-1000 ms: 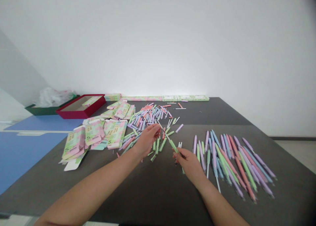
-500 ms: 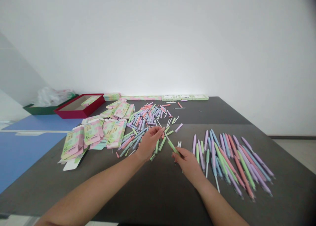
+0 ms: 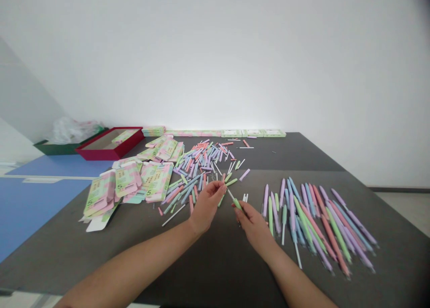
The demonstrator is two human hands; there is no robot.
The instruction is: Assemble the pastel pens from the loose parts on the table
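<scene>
In the middle of the head view, my right hand [image 3: 254, 224] is closed around a light green pen barrel [image 3: 237, 204]. A thin white pen refill [image 3: 230, 193] sticks out of its upper end, slanting up and left. My left hand [image 3: 205, 208] pinches at the far end of that refill, with the fingertips hiding its tip. Just beyond my left hand spreads a heap of loose pastel pen parts [image 3: 201, 158], mixed with white refills. To the right of my right hand lie several pastel pens [image 3: 304, 218], some with white refills protruding.
Flattened printed cartons [image 3: 157, 182] lie in overlapping piles on the left of the dark table [image 3: 188, 272]. A red box lid [image 3: 101, 154] and a green tray [image 3: 53, 149] with clear plastic bags [image 3: 72, 131] sit at back left. Small printed boxes [image 3: 231, 133] line the wall.
My left hand has shifted slightly down, uncovering pen parts behind it. Less of the green barrel shows past my right hand's fingers, and more white refill shows between the hands.
</scene>
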